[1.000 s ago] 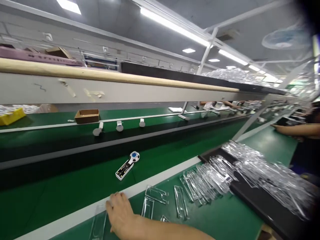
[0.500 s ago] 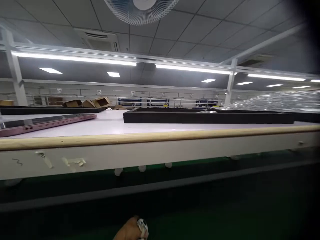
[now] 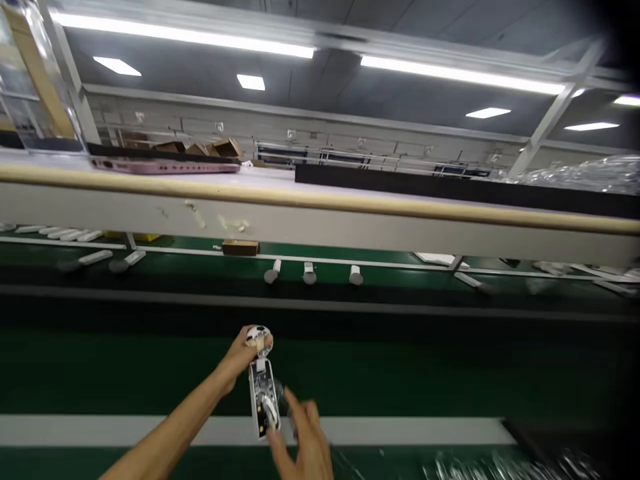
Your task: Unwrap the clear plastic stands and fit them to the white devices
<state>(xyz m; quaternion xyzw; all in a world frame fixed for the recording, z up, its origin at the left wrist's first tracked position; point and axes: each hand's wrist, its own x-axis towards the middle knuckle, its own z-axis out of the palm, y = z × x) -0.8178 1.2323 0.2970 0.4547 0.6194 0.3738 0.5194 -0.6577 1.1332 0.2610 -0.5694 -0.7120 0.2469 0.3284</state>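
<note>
My left hand (image 3: 244,352) is closed around the round white-and-black head of a small device. Below that head hangs the device's long white body (image 3: 263,398), its inside showing a dark circuit board and a white wire or strip. My right hand (image 3: 306,443) is at the lower end of the body, thumb and forefinger apart. Its thumb tip is close to the bottom edge; whether it touches, I cannot tell. Something clear and blurred shows beside the right forefinger.
Beneath the hands runs a green surface with a pale strip (image 3: 410,431). Blurred shiny items (image 3: 500,467) lie at lower right. Ahead, a wood-edged shelf (image 3: 320,199) carries a pink phone-like object (image 3: 170,167) and a black tray (image 3: 450,189). White devices (image 3: 309,272) stand below the shelf.
My view has tilted down. The left hand and the device, barely showing at the bottom edge before, are now in full view, and my right hand has come into view.
</note>
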